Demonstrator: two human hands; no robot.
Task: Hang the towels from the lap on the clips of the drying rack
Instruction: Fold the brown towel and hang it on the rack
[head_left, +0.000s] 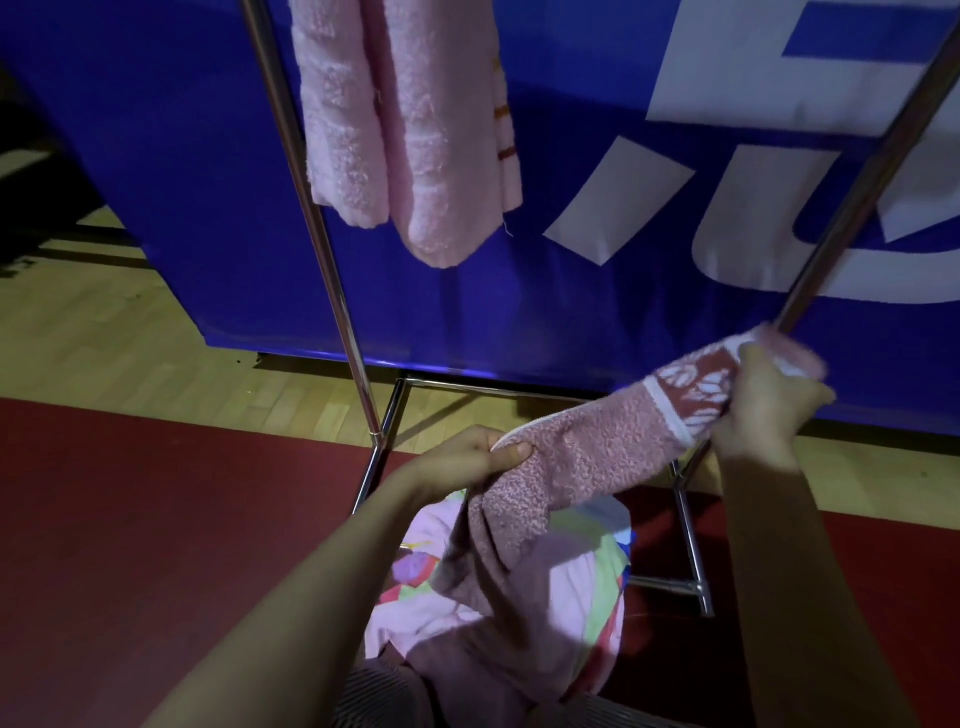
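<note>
Both of your hands are clamped on one dusty-pink towel. Your left hand pinches its plain edge between thumb and fingers, low and near the middle of the view. Your right hand is curled round the patterned end, higher and off to the right, just in front of the right pole of the rack. The stretch between your hands runs on a slant, rising from lower left to upper right, while the rest of the cloth droops from your left hand onto the pile of towels on your lap. No clips are in view; they must lie above the top edge, where the hung pink towel comes down beside the left pole. Your right hand is the higher one, so the patterned end looks the likelier corner to go up first. You will probably need to lift the whole slant well clear of your lap.
</note>
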